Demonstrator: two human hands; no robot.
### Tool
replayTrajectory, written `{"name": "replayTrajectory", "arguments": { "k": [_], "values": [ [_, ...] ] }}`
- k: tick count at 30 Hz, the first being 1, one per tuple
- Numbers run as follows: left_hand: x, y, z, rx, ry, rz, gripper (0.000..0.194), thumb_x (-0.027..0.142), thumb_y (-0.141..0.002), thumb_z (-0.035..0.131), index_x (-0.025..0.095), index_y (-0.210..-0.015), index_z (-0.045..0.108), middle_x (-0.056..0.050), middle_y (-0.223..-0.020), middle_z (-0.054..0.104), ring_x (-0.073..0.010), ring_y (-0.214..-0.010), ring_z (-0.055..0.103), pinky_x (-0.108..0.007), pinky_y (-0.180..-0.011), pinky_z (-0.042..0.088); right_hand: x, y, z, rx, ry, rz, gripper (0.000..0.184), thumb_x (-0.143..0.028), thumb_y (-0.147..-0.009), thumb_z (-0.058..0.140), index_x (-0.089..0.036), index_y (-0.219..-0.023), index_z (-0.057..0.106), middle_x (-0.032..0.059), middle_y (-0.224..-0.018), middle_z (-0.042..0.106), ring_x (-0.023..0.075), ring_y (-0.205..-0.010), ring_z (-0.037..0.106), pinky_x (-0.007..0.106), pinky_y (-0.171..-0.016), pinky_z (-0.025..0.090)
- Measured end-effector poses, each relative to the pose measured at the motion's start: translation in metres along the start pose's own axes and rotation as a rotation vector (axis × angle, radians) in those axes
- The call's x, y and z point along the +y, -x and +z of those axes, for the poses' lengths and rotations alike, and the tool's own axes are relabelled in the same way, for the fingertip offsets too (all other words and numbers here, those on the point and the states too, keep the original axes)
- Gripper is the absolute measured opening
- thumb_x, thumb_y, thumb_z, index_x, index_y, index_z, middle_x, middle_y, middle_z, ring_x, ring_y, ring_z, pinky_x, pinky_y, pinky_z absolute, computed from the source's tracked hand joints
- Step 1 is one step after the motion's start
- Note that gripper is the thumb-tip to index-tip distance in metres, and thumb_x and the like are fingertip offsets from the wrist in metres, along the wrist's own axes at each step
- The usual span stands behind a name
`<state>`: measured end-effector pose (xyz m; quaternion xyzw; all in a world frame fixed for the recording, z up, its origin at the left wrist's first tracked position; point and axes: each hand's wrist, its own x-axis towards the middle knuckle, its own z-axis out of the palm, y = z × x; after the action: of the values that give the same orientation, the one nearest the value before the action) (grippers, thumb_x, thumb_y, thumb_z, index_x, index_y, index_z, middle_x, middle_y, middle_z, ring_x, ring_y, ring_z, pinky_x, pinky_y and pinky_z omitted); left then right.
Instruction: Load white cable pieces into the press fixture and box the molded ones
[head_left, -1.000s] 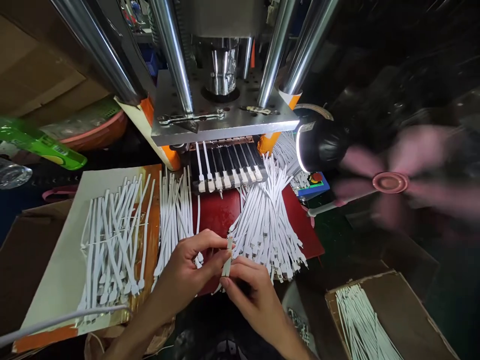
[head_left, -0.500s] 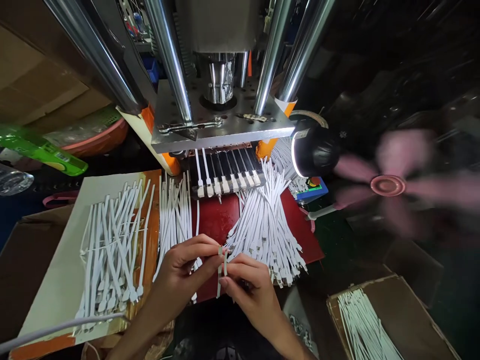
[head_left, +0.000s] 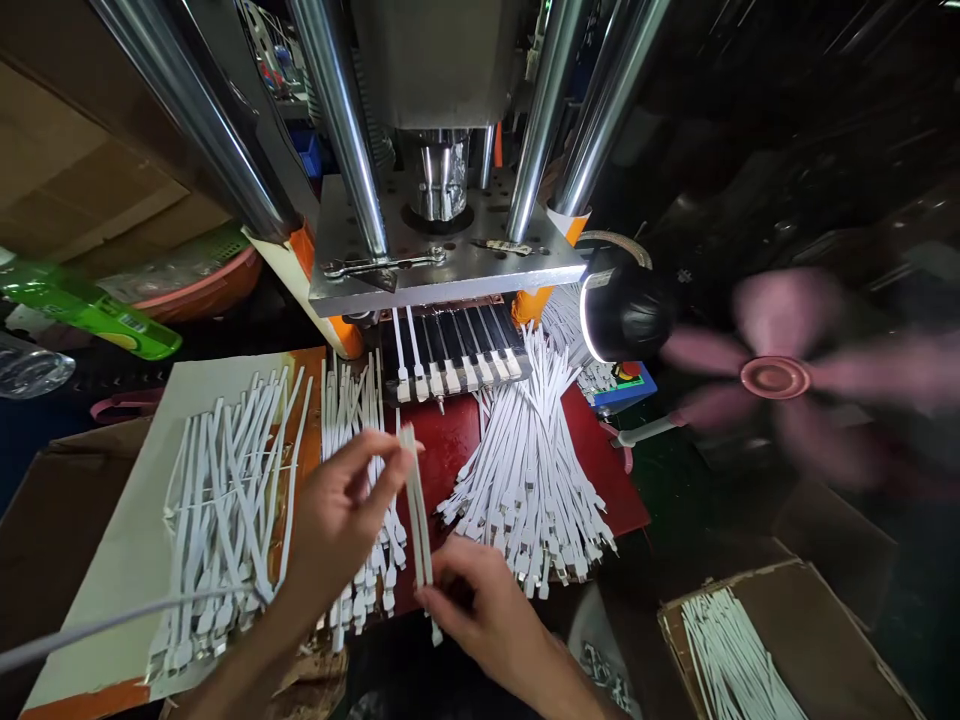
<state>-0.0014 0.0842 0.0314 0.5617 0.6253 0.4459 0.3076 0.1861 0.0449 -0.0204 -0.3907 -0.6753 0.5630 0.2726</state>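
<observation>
My left hand (head_left: 337, 520) pinches the upper end of a few white strips (head_left: 417, 510) held nearly upright. My right hand (head_left: 480, 610) grips the same strips at their lower end, fingers curled. Both hands hover over a red mat (head_left: 439, 445) in front of a press machine (head_left: 442, 250). A black fixture (head_left: 454, 350) under the press plate holds several white strips side by side. Piles of white strips lie left (head_left: 232, 500) and right (head_left: 525, 470) of the hands.
A black lamp (head_left: 622, 305) shines beside the press. A pink fan (head_left: 776, 378) spins at the right. A cardboard box (head_left: 780, 640) with more white strips sits lower right. A green bottle (head_left: 97, 310) and an orange basin (head_left: 202, 275) lie at the left.
The left hand has slid up and left along the strips, raising their upper end. The strips now stand longer between the two hands. The right hand has dropped slightly.
</observation>
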Motion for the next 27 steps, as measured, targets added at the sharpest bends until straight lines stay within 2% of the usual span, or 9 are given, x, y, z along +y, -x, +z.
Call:
{"name": "replayTrajectory", "arguments": {
  "k": [3, 6, 9, 11, 15, 18, 21, 24, 27],
  "values": [
    [-0.016, -0.046, 0.002, 0.071, -0.136, 0.167, 0.02, 0.036, -0.096, 0.06, 0.022, -0.089, 0.072, -0.006, -0.105, 0.072, -0.0248, -0.107, 0.068, -0.038, -0.097, 0.052, -0.019, -0.008, -0.035, -0.243, 0.108, -0.074, 0.016, -0.019, -0.096, 0.064, -0.018, -0.081, 0.067, -0.0008, -0.081, 0.063, 0.0122, -0.073, 0.057, 0.022, -0.067, 0.042],
    [-0.032, -0.095, 0.012, 0.142, -0.317, 0.275, 0.02, 0.034, -0.095, 0.06, 0.02, -0.09, 0.073, -0.012, -0.134, 0.063, -0.0314, -0.133, 0.056, -0.048, -0.117, 0.04, -0.043, -0.049, -0.088, -0.168, 0.201, -0.117, 0.026, -0.026, -0.1, 0.062, -0.019, -0.075, 0.065, -0.0036, -0.071, 0.058, 0.0104, -0.063, 0.051, 0.023, -0.062, 0.039],
    [-0.046, -0.135, 0.025, 0.182, -0.387, 0.284, 0.02, 0.031, -0.096, 0.058, 0.019, -0.091, 0.073, -0.012, -0.121, 0.069, -0.0334, -0.131, 0.057, -0.053, -0.117, 0.041, -0.05, -0.115, -0.126, -0.062, 0.225, -0.166, 0.039, -0.038, -0.095, 0.068, -0.019, -0.064, 0.055, -0.0061, -0.058, 0.049, 0.0088, -0.053, 0.041, 0.023, -0.054, 0.031],
    [-0.052, -0.149, 0.03, 0.201, -0.39, 0.272, 0.022, 0.031, -0.098, 0.055, 0.017, -0.099, 0.072, -0.013, -0.109, 0.074, -0.0334, -0.122, 0.063, -0.054, -0.111, 0.046, -0.046, -0.16, -0.135, -0.032, 0.216, -0.182, 0.042, -0.045, -0.092, 0.07, -0.019, -0.064, 0.055, -0.0061, -0.056, 0.051, 0.0083, -0.051, 0.042, 0.022, -0.053, 0.031],
    [-0.054, -0.143, 0.024, 0.229, -0.412, 0.325, 0.038, 0.032, -0.1, 0.053, 0.013, -0.132, 0.061, -0.018, -0.131, 0.069, -0.0309, -0.126, 0.063, -0.049, -0.111, 0.049, -0.031, -0.223, -0.133, -0.038, 0.195, -0.234, 0.039, -0.052, -0.093, 0.067, -0.016, -0.078, 0.064, -0.0026, -0.066, 0.061, 0.0093, -0.055, 0.049, 0.023, -0.057, 0.037],
    [-0.055, -0.125, 0.012, -0.019, -0.539, 0.636, 0.038, 0.026, -0.101, 0.054, 0.018, -0.138, 0.06, -0.015, -0.14, 0.066, -0.0274, -0.133, 0.06, -0.047, -0.116, 0.047, -0.022, -0.247, -0.129, -0.051, 0.282, -0.335, 0.042, -0.049, -0.095, 0.064, -0.016, -0.07, 0.06, -0.0036, -0.062, 0.056, 0.0101, -0.057, 0.046, 0.024, -0.06, 0.036],
    [-0.058, -0.116, 0.003, -0.251, -0.67, 0.858, 0.037, 0.021, -0.1, 0.056, 0.016, -0.136, 0.063, -0.016, -0.142, 0.065, -0.0293, -0.14, 0.055, -0.051, -0.119, 0.045, -0.015, -0.256, -0.129, -0.014, 0.366, -0.352, 0.039, -0.043, -0.097, 0.063, -0.017, -0.067, 0.057, -0.0053, -0.057, 0.052, 0.0097, -0.055, 0.043, 0.025, -0.062, 0.035],
    [-0.059, -0.116, 0.004, -0.278, -0.764, 0.884, 0.039, 0.021, -0.1, 0.056, 0.011, -0.138, 0.061, -0.019, -0.147, 0.061, -0.0325, -0.144, 0.051, -0.057, -0.121, 0.042, -0.011, -0.256, -0.131, 0.036, 0.323, -0.316, 0.032, -0.04, -0.097, 0.063, -0.016, -0.076, 0.06, -0.0045, -0.064, 0.056, 0.0085, -0.05, 0.044, 0.025, -0.06, 0.038],
    [-0.054, -0.115, 0.01, -0.264, -0.845, 0.865, 0.038, 0.023, -0.101, 0.054, 0.009, -0.135, 0.063, -0.021, -0.146, 0.062, -0.0354, -0.14, 0.055, -0.06, -0.119, 0.042, -0.01, -0.253, -0.133, -0.015, 0.213, -0.314, 0.021, -0.036, -0.095, 0.065, -0.016, -0.09, 0.064, -0.0034, -0.072, 0.062, 0.008, -0.049, 0.047, 0.023, -0.056, 0.04]
  ]
}}
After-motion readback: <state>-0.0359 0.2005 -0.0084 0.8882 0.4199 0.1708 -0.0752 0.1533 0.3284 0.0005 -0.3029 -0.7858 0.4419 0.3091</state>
